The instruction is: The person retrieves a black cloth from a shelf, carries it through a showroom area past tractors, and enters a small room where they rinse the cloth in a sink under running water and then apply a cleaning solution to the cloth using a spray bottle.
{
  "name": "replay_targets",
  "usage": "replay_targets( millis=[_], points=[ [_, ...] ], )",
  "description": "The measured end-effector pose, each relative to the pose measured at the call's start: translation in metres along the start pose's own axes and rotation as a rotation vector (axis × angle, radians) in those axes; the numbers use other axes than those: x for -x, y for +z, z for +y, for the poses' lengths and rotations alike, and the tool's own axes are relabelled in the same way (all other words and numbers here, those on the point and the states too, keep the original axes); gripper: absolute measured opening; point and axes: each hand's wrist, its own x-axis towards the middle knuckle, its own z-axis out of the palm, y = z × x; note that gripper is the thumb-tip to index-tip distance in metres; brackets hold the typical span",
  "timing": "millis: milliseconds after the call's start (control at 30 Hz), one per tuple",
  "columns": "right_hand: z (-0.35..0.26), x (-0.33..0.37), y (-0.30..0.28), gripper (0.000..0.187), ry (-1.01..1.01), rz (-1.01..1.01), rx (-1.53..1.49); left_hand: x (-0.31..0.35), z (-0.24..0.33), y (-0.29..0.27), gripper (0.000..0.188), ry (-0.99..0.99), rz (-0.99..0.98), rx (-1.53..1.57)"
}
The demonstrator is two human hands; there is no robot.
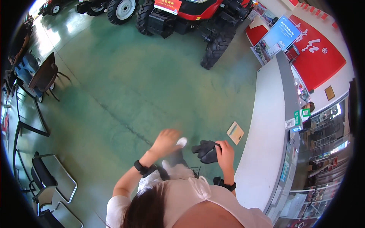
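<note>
My right hand grips a black glove by its near right edge, thumb on top. The dark fabric hangs out to the left of my fingers, its finger-like lobes pointing left; whether it is one glove or a pair I cannot tell. My left hand is raised to the left of it, apart from the glove and smeared by motion, so its fingers do not show clearly. Beside that hand's fingertips shows a small white rounded thing, too unclear to name. Black bands circle both my wrists.
A long white counter curves along my right. On the green floor near it lies a flat tan board. Ahead stands a red tractor with big black tyres. Black chairs and a table frame line the left, with a person beyond.
</note>
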Motion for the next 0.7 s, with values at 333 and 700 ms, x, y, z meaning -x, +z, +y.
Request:
replay_targets(
  millis=[333,700],
  points=[
    [0.067,-0.166,0.009,0.013,-0.156,-0.052,-0.208,-0.175,-0.029,0.059,0.026,-0.044,-0.106,-0.031],
    [0.179,-0.345,0.026,0.015,-0.22,-0.142,-0.194,-0.341,-0.077,0.086,0.024,-0.249,0.055,0.067]
  ],
)
